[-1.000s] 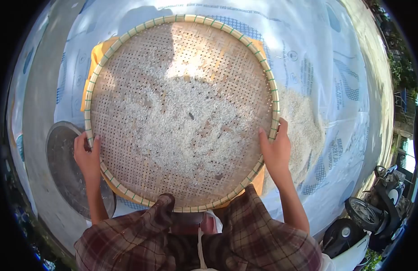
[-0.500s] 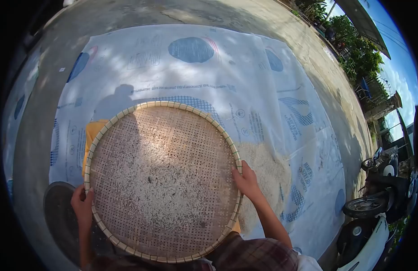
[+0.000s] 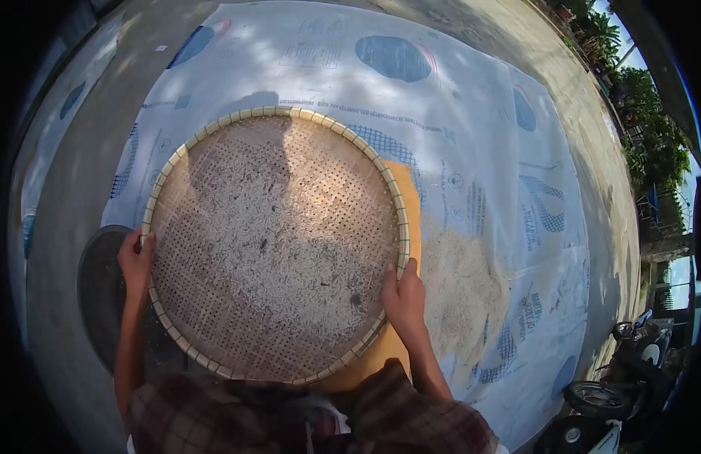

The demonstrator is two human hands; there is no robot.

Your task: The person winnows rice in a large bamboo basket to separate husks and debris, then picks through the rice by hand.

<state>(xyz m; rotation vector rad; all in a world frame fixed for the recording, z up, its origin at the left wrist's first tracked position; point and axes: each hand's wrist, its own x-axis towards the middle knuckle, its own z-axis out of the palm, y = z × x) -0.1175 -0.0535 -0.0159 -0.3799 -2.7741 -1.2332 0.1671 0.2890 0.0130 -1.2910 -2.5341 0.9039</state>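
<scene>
A round woven bamboo winnowing tray (image 3: 339,178) is held out in front of me. Whitish grains (image 3: 244,208) lie spread in a band across its middle, with a few dark bits among them. On the left, my left hand (image 3: 135,261) is closed around the rim, thumb on the upper side. My right hand (image 3: 405,296) grips the rim at the lower right, its fingers partly hidden beneath. Part of an orange-yellow sheet or cloth (image 3: 403,200) shows under the tray's right side.
A white printed plastic sheet (image 3: 472,83) covers the ground. Pale grains (image 3: 464,287) lie in a heap on it to my right. A dark round pan or basin (image 3: 101,303) is partly hidden at left. Motorbikes (image 3: 604,397) are parked at lower right, near trees (image 3: 653,144).
The tray has moved forward and away from my body, both hands still on it. The grains have shifted and spread into a longer band. My view has turned a little.
</scene>
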